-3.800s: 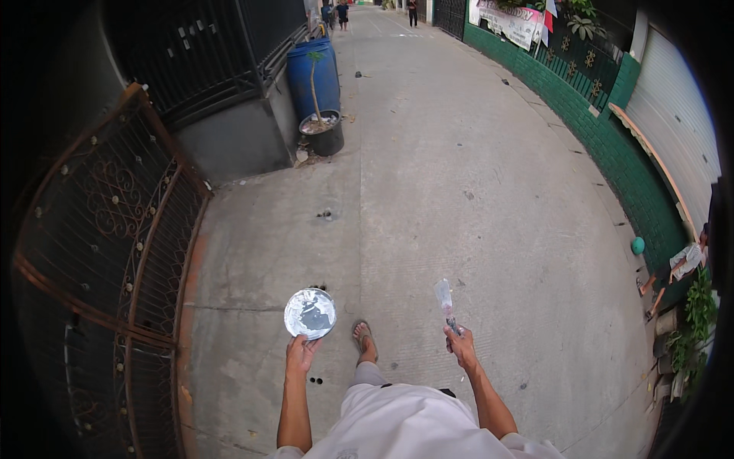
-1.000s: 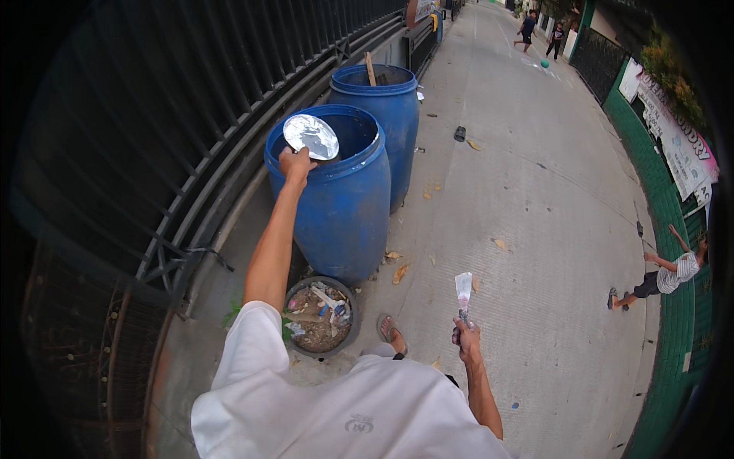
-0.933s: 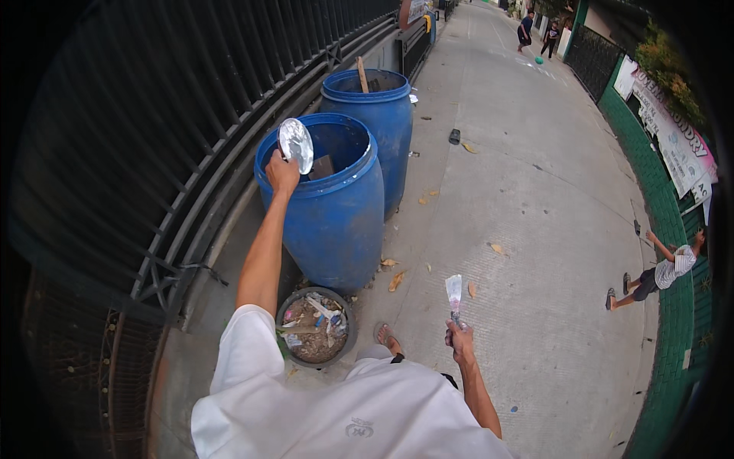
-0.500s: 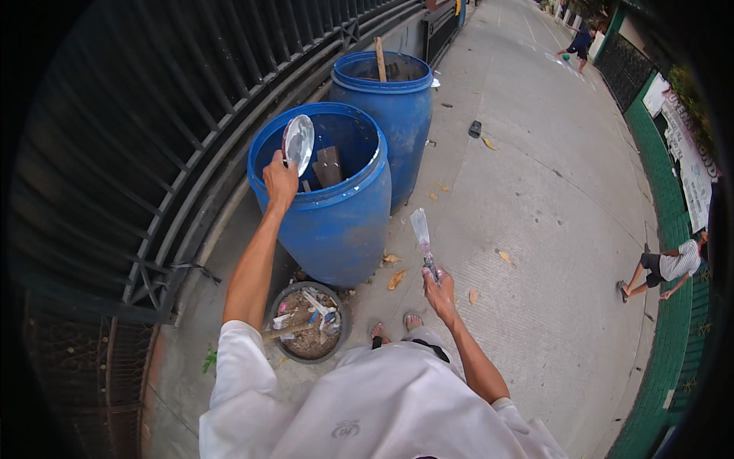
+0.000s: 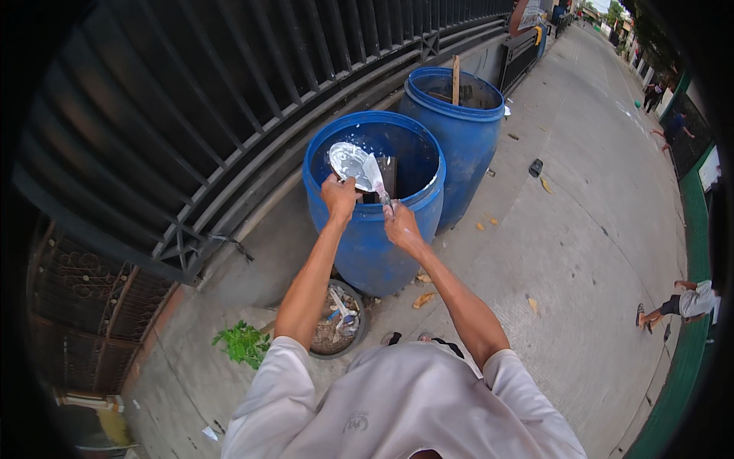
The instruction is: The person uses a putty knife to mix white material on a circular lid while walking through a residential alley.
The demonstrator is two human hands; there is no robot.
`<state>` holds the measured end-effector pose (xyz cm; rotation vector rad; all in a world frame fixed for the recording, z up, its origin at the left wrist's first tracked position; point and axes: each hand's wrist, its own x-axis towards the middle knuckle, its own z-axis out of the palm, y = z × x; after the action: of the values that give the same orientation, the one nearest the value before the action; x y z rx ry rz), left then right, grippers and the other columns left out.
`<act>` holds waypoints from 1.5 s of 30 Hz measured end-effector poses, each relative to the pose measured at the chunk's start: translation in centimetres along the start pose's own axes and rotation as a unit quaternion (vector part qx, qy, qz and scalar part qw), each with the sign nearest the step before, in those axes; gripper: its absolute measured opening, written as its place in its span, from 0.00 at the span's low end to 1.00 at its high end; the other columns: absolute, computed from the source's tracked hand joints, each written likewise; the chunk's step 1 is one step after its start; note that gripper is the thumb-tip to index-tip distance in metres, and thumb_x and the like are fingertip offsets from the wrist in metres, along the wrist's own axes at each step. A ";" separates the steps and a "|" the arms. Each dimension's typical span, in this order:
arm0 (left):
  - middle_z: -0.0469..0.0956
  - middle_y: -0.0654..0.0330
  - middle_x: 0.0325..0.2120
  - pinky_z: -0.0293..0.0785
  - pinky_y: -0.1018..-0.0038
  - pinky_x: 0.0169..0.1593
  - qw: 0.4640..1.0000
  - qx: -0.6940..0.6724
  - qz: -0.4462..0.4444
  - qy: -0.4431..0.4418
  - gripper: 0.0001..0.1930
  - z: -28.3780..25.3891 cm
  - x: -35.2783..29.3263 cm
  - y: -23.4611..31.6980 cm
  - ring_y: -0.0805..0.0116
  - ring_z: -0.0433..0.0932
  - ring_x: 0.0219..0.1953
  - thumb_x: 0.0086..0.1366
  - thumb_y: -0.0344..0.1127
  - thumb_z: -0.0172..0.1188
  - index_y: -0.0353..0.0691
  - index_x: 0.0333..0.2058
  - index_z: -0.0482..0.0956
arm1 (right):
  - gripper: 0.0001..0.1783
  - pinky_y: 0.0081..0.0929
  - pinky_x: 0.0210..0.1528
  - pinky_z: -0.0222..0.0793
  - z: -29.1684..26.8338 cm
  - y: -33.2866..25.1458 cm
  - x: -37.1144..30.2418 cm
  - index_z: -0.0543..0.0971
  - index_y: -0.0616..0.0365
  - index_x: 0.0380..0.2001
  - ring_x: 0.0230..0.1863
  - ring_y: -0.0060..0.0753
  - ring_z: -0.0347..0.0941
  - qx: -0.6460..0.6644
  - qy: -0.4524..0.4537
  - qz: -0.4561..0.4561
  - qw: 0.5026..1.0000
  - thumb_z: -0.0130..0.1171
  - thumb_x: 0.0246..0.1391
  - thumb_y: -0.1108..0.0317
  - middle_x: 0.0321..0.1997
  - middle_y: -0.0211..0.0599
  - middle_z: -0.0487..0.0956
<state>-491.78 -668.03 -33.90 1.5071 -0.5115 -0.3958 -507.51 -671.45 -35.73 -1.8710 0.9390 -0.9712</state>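
My left hand (image 5: pixel 340 197) grips the near edge of a round, shallow lid (image 5: pixel 348 162), tilted above the mouth of the nearer blue barrel (image 5: pixel 371 256). White paste is smeared over the lid's inner face. In my right hand (image 5: pixel 402 227) is a putty knife (image 5: pixel 373 173), closed round its handle. The flat whitish blade lies against or just over the right side of the lid; whether they touch I cannot tell. White splatters mark the barrel's inside wall, and a brown board (image 5: pixel 390 174) stands in it behind the knife.
Behind stands a second blue barrel (image 5: pixel 466 145) with a wooden stick (image 5: pixel 456 80) upright in it. A round pot (image 5: pixel 361 327) of soil and litter sits by my feet, near a green plant (image 5: pixel 243 344). A dark metal fence (image 5: pixel 252 92) runs left. A person (image 5: pixel 692 300) is at right.
My right hand has brought the putty knife up from beside the barrel to the lid. The lid has tipped further back. The view has shifted, so the barrels appear further right.
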 end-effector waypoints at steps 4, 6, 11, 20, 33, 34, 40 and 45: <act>0.77 0.50 0.31 0.81 0.68 0.34 0.999 -0.016 -0.033 0.003 0.12 -1.1 0.6 -1.5 0.63 0.80 0.30 0.55 0.23 0.51 0.25 0.39 0.71 | 0.14 0.49 0.26 0.62 0.2 -3.7 0.2 0.67 0.66 0.43 0.27 0.65 0.72 0.042 0.064 0.059 0.995 0.43 0.60 0.65 0.23 0.60 0.74; 0.77 0.50 0.31 0.82 0.68 0.33 0.999 -0.012 -0.046 -0.010 0.12 0.3 1.2 -1.3 0.62 0.80 0.30 0.55 0.22 0.51 0.25 0.39 0.71 | 0.13 0.50 0.31 0.65 1.7 0.3 1.9 0.69 0.67 0.40 0.33 0.67 0.71 -0.018 -0.077 -0.022 0.997 0.44 0.58 0.67 0.27 0.66 0.74; 0.77 0.48 0.33 0.82 0.68 0.33 0.997 0.025 -0.065 -0.032 0.14 0.4 2.0 -1.2 0.61 0.80 0.32 0.55 0.22 0.51 0.23 0.41 0.71 | 0.15 0.53 0.35 0.66 1.4 -2.0 2.7 0.72 0.72 0.32 0.32 0.68 0.71 -0.004 0.011 0.075 0.997 0.45 0.57 0.66 0.26 0.67 0.74; 0.77 0.49 0.32 0.82 0.65 0.33 0.989 -0.030 -0.134 -0.060 0.13 1.1 3.8 -2.9 0.59 0.80 0.32 0.54 0.21 0.51 0.24 0.40 0.71 | 0.15 0.51 0.39 0.64 1.2 0.2 4.4 0.73 0.68 0.32 0.35 0.66 0.71 -0.060 -0.135 -0.030 0.989 0.46 0.57 0.64 0.28 0.65 0.74; 0.73 0.47 0.43 0.75 0.59 0.48 0.988 -0.095 -0.074 -0.097 0.16 0.2 3.6 -3.4 0.57 0.77 0.43 0.63 0.23 0.47 0.28 0.50 0.64 | 0.16 0.52 0.29 0.66 -3.2 -2.0 1.2 0.68 0.71 0.37 0.27 0.64 0.73 -0.030 -0.015 0.045 0.998 0.44 0.58 0.65 0.22 0.64 0.74; 0.73 0.47 0.43 0.75 0.59 0.47 0.985 -0.126 -0.070 -0.098 0.16 0.7 3.5 -3.4 0.56 0.77 0.43 0.63 0.24 0.48 0.27 0.50 0.64 | 0.16 0.52 0.29 0.66 -2.4 -0.6 0.8 0.68 0.71 0.38 0.27 0.64 0.73 -0.082 -0.053 0.040 0.994 0.44 0.58 0.65 0.22 0.64 0.74; 0.74 0.45 0.41 0.77 0.59 0.45 0.990 -0.108 -0.052 -0.073 0.17 1.1 2.2 -3.4 0.55 0.77 0.41 0.62 0.24 0.48 0.25 0.49 0.63 | 0.17 0.52 0.29 0.67 -2.0 1.0 -0.2 0.68 0.71 0.39 0.27 0.64 0.73 -0.077 -0.031 0.016 0.996 0.44 0.59 0.63 0.22 0.64 0.74; 0.74 0.45 0.40 0.78 0.60 0.43 0.994 -0.083 -0.050 -0.055 0.17 0.9 1.3 -3.3 0.55 0.78 0.40 0.60 0.23 0.49 0.25 0.48 0.64 | 0.17 0.52 0.30 0.67 -2.3 0.6 0.0 0.68 0.71 0.39 0.27 0.63 0.73 -0.099 -0.032 0.016 0.994 0.43 0.59 0.63 0.22 0.63 0.75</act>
<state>-490.95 -669.62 -37.05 1.3587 -0.4790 -0.5875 -509.68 -672.45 -35.39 -2.0328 1.0559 -0.8197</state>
